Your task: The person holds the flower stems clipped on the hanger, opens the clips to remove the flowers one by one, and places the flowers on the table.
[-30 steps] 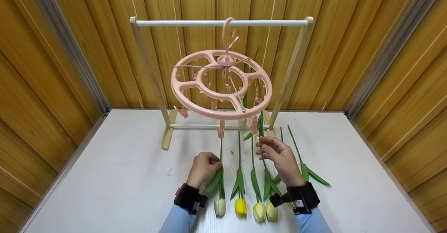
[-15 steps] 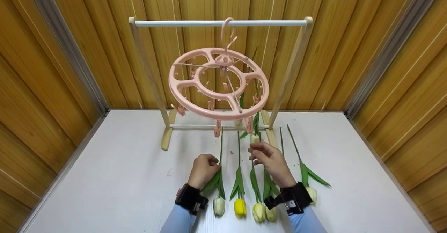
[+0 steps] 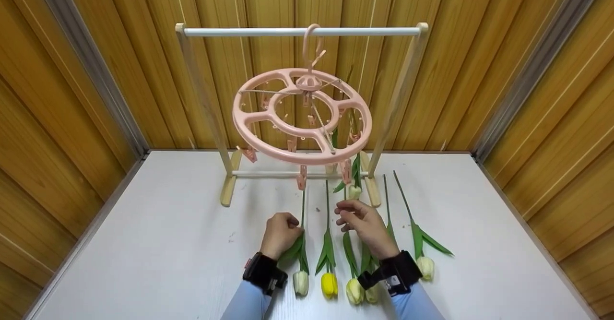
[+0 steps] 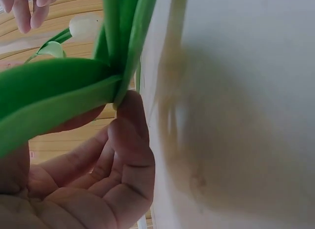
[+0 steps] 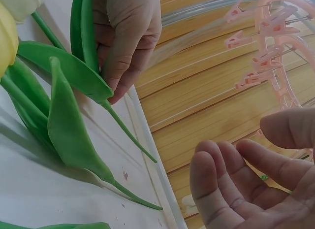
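My left hand (image 3: 280, 233) pinches a white tulip (image 3: 301, 283) by its stem where the leaves join. In the left wrist view, the thumb and fingertips meet at the base of the green leaves (image 4: 54, 86). My right hand (image 3: 364, 226) hovers over the stems of the pale yellow tulips (image 3: 355, 291), its fingers loosely bent and holding nothing, as the right wrist view shows. Between the hands lies a yellow tulip (image 3: 329, 285). Another white tulip (image 3: 355, 193) hangs upside down under the pink clip hanger (image 3: 307, 157), just beyond the right fingertips.
The hanger hooks over the white bar (image 3: 240, 32) of a wooden rack, with several pink clips (image 3: 301, 178) dangling. More tulips lie to the right, one with a cream bloom (image 3: 425, 268). Wood-look panels (image 3: 268, 3) close off the back and sides of the white table (image 3: 158, 243).
My right hand has moved left and slightly toward me, away from the hanging tulip. The hanger swung a little left and partly back. My left hand stays on the white tulip's stem.
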Demonstrator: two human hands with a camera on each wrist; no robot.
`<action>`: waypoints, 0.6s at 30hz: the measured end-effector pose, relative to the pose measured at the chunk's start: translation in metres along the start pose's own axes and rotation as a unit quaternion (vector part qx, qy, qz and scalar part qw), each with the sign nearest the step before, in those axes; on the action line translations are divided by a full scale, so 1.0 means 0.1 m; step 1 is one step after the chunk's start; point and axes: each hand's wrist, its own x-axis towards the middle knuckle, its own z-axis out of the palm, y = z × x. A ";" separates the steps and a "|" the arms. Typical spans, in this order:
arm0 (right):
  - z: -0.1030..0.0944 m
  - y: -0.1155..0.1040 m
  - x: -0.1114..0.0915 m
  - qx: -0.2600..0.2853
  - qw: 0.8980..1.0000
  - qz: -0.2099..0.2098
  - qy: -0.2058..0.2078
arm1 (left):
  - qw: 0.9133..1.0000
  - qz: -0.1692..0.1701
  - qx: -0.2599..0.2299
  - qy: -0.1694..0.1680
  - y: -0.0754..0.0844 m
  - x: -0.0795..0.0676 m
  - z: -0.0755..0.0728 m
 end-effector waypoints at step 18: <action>-0.04 -0.04 -0.02 -0.005 1.000 0.009 0.007 | 1.000 -0.014 0.016 -0.017 -0.01 -0.01 0.02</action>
